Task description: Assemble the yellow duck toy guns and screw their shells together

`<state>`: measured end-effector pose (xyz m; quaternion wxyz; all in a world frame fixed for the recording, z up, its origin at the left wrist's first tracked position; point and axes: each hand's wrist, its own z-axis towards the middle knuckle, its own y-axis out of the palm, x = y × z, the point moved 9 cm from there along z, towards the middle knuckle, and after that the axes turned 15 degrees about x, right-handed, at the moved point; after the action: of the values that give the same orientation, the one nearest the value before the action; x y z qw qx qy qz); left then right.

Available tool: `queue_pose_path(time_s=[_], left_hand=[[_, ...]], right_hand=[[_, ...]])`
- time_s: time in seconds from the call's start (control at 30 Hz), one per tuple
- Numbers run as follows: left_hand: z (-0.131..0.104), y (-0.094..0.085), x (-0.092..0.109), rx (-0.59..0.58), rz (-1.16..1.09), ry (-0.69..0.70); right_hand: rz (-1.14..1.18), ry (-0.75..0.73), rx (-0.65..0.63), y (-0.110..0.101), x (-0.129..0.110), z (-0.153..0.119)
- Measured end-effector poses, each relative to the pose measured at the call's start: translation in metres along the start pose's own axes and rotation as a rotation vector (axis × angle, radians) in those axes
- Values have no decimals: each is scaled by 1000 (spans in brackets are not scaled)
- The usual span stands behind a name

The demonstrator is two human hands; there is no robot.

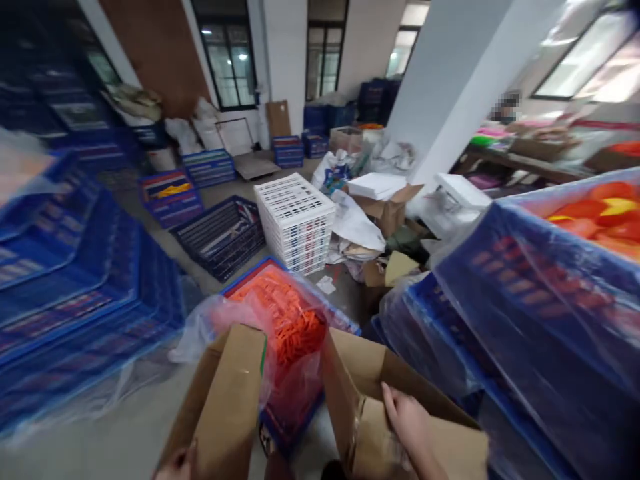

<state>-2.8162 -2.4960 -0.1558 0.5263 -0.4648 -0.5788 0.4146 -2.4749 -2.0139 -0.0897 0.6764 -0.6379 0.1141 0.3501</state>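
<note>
My left hand (pixel 179 464), partly cut off by the bottom edge, grips a brown cardboard box (pixel 233 400) on the left. On the right, my right hand (pixel 411 421) is closed over the wall of another brown cardboard box (pixel 445 440), whose top is open. Between and beyond the two boxes is a blue plastic crate (pixel 340 315) lined with clear film. It holds a heap of orange pieces (pixel 285 310); their exact kind is too blurred to tell.
Stacked blue crates (pixel 90 287) rise on the left. Film-wrapped blue crates (pixel 520 293) with orange pieces stand close on the right. Ahead are a stack of white plastic crates (pixel 297 223), a dark empty crate (pixel 220 237), bags and a pillar (pixel 450 73). A person (pixel 506 107) appears far right.
</note>
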Motion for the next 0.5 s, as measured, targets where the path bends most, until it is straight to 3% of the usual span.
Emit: queue_pose_path(time_s=[0.13,0.2,0.3,0.4,0.5], left_hand=[[139,-24,95,-59,110,189],[188,-36,138,-56,187,245],[234,-40,185,3,280,286],[254,-16,206,78,309,297],[250,49,209,60,299,321]], right_hand=[[-125,183,72,-16,-5,-25],[-187,305,104,-31,6,-43],[-297,488,128,-46,24,-71],[-405,595,123,-45,40,-80],[-487,597,104,-24,64,-63]])
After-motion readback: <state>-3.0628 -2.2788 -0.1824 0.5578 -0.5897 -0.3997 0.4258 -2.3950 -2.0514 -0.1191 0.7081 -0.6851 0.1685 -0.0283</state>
